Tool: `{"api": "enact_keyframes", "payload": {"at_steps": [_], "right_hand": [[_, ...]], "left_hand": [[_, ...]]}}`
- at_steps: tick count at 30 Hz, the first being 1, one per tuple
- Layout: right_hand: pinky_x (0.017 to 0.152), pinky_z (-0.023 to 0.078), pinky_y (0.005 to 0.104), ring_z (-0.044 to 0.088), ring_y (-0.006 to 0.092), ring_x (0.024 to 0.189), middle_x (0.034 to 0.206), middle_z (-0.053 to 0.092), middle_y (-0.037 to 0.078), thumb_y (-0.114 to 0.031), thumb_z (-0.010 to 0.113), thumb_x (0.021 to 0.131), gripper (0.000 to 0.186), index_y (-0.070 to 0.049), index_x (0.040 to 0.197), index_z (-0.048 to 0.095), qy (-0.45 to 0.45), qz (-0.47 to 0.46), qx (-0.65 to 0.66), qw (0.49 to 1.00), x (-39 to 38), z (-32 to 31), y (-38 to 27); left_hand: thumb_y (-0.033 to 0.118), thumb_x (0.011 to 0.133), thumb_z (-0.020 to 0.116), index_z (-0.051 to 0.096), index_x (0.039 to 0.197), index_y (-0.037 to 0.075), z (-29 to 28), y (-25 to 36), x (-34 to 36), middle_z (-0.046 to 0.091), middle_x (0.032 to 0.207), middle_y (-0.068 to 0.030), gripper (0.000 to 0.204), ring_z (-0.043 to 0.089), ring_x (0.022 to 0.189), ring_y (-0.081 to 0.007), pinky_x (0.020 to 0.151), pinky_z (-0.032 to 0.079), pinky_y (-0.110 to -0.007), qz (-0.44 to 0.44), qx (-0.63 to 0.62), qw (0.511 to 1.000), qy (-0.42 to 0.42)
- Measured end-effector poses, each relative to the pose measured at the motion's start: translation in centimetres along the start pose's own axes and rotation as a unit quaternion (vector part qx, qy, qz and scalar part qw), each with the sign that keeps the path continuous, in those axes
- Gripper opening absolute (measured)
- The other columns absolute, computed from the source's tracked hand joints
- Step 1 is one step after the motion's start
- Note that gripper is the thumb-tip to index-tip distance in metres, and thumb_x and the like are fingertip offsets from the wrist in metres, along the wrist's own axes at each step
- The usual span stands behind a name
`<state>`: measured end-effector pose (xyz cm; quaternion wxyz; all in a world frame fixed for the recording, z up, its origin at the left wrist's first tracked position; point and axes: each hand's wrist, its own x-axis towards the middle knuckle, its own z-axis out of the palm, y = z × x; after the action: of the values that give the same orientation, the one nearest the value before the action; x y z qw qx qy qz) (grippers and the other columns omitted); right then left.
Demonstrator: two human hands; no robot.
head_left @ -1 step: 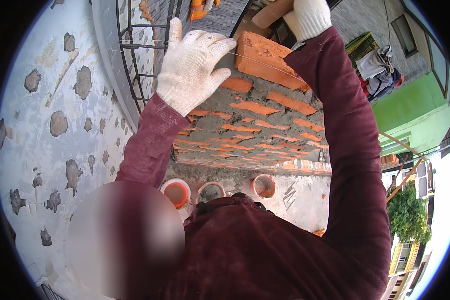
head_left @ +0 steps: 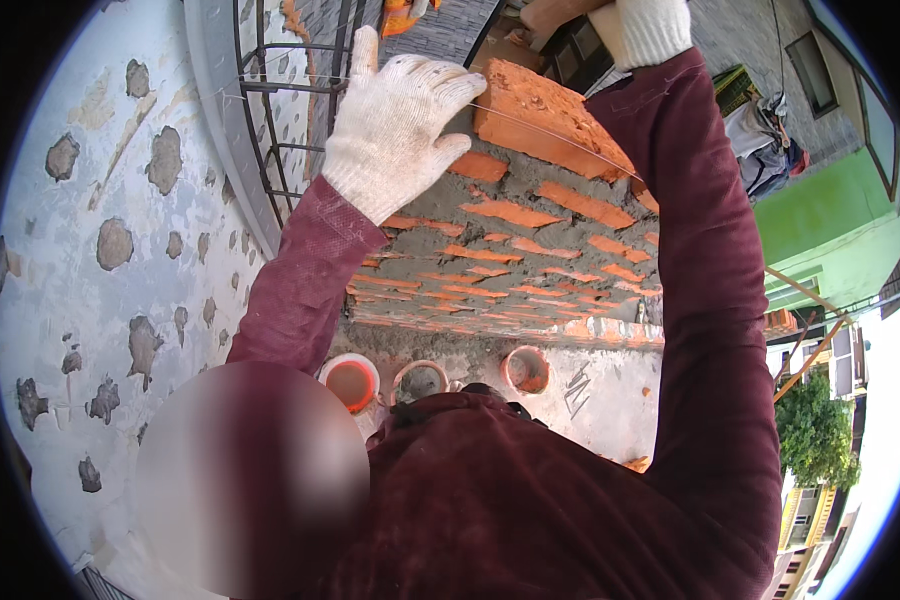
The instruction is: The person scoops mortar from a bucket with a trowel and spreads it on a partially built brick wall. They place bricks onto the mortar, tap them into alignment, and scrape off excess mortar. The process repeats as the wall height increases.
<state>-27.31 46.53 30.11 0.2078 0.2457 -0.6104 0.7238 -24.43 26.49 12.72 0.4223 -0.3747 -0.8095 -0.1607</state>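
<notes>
My left hand [head_left: 390, 130], in a white knit glove, is spread at the left end of the wall top, thumb apart from the fingers. Its fingertips lie by the end of an orange brick [head_left: 540, 115]; whether they press on it I cannot tell. Along that brick's near edge runs a thin string [head_left: 570, 140]. Beyond the brick, at the upper edge, my gloved right hand [head_left: 650, 32] looks curled, its fingers mostly hidden. A brown block-like piece [head_left: 550, 16] shows against it. Below is the brick wall [head_left: 510, 240] with grey mortar joints.
A black rebar cage [head_left: 285, 90] stands left of my left hand, beside a pitted plaster wall [head_left: 90, 300]. Buckets, one with a red inside [head_left: 350, 385] and another reddish [head_left: 526, 370], stand on the floor below. Clothes [head_left: 760, 140] hang at the right.
My right hand has moved right and slightly up, and the brown piece beside it has shifted up. My left hand stays by the brick, shifted slightly right in the picture.
</notes>
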Motion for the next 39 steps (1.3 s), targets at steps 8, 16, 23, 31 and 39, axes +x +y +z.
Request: {"api": "enact_keyframes", "payload": {"at_steps": [8,16,23,31,39], "right_hand": [[0.062,0.048,0.0370,0.052,0.0173,0.059,0.066,0.049,0.001,-0.023,0.065,0.103,0.027,-0.010,0.083,0.052,0.047,0.082,-0.061,0.994,-3.2,-3.9,5.4],[0.063,0.047,0.0369,0.051,0.0187,0.060,0.067,0.049,0.002,-0.029,0.066,0.103,0.032,-0.012,0.080,0.050,0.002,-0.019,-0.007,1.000,0.6,-1.0,-0.5],[0.060,0.049,0.0351,0.056,0.0192,0.059,0.066,0.053,0.004,-0.021,0.068,0.100,0.024,-0.008,0.084,0.055,0.030,0.071,-0.054,0.996,-2.6,-4.3,6.8],[0.060,0.046,0.0344,0.051,0.0169,0.059,0.063,0.047,0.001,-0.025,0.064,0.103,0.031,-0.013,0.079,0.049,0.007,-0.006,0.001,1.000,0.0,-1.1,-0.6],[0.061,0.049,0.0346,0.056,0.0177,0.060,0.067,0.055,0.002,-0.020,0.068,0.100,0.022,-0.008,0.085,0.056,-0.015,0.113,-0.113,0.987,-3.0,-4.1,5.4]], "left_hand": [[0.035,0.085,0.081,0.071,0.126,0.021,1.0,2.1,3.4,0.071,0.120,0.0007,0.045,0.062,0.119,-0.0201,0.126,0.021,-0.059,0.002,0.020,0.995,-0.099],[0.034,0.084,0.081,0.075,0.118,0.023,1.9,1.6,3.8,0.074,0.109,0.0033,0.035,0.065,0.111,-0.0173,0.125,0.023,-0.057,0.013,0.028,0.998,-0.057],[0.034,0.084,0.081,0.076,0.114,0.023,1.1,2.2,4.1,0.074,0.103,0.0016,0.033,0.065,0.108,-0.0178,0.124,0.025,-0.057,0.016,0.033,0.996,-0.076],[0.036,0.086,0.080,0.076,0.114,0.024,1.4,1.6,3.8,0.074,0.102,0.0007,0.031,0.065,0.108,-0.0178,0.125,0.025,-0.057,0.018,0.029,0.998,-0.061],[0.036,0.086,0.079,0.076,0.116,0.023,1.3,2.1,4.8,0.074,0.105,0.0004,0.033,0.066,0.109,-0.0187,0.124,0.025,-0.056,-0.003,0.044,0.992,-0.119]]}}
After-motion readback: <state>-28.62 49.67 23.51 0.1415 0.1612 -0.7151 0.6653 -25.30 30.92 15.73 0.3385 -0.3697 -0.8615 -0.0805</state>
